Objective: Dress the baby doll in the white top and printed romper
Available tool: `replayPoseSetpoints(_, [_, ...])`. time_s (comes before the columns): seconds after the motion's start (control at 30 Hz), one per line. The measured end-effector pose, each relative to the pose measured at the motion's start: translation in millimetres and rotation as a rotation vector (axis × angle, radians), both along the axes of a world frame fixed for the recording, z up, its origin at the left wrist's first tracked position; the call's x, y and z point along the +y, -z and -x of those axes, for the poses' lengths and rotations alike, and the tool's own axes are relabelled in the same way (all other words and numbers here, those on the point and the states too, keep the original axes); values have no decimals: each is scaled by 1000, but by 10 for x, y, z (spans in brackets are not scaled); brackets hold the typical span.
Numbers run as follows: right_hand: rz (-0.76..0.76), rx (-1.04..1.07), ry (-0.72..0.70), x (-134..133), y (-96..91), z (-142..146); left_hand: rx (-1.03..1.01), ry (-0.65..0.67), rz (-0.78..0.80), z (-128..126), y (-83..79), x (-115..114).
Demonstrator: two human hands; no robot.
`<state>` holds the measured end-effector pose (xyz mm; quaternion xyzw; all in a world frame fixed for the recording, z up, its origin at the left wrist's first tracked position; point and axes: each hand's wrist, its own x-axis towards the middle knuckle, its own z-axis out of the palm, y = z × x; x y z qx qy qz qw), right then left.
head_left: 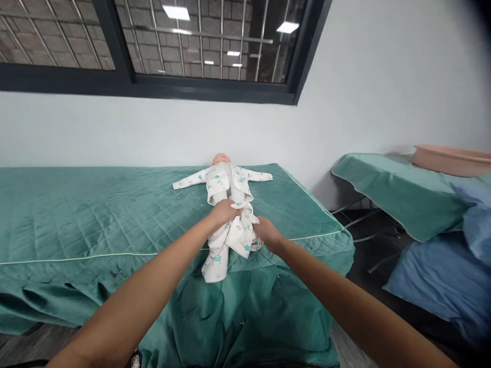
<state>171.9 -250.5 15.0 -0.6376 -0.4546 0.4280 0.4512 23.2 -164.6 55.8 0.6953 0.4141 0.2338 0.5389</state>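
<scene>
A baby doll (221,158) lies on its back on a green quilted bed (95,214), head toward the wall. It wears a white printed onesie (226,240) with the sleeves spread out. My left hand (224,212) is closed on the bunched fabric at the doll's waist. My right hand (267,233) grips the bunched fabric of one leg at the doll's right side. The other onesie leg hangs flat toward the bed's front edge.
A second bed (387,194) with a green cover stands at the right, holding a pink basin (448,158) and blue bedding (441,276). A dark floor gap separates the beds. A dark-framed window (153,46) runs along the white wall.
</scene>
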Motion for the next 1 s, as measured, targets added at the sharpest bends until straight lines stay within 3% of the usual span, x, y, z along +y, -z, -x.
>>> replayPoseSetpoints(0.17, [-10, -135, 103, 151, 255, -122, 319, 41, -160, -155, 94, 103])
replayPoseSetpoints(0.33, [-106, -116, 121, 208, 368, -154, 392, 143, -178, -105, -36, 93])
replayPoseSetpoints(0.47, [-212, 14, 99, 200, 405, -167, 105, 247, 23, 95, -151, 101])
replayPoseSetpoints(0.57, [-324, 146, 138, 282, 413, -231, -166, 339, 280, 216, -151, 167])
replayPoseSetpoints(0.63, [-361, 168, 162, 389, 429, -287, -271, 334, 360, 239, -118, 237])
replayPoseSetpoints(0.8, [-396, 234, 142, 719, 491, -389, -331, 192, 348, 123, -53, 442])
replayPoseSetpoints(1.0, [-374, 147, 129, 1011, 435, -468, -208, 77, 213, -46, -54, 721])
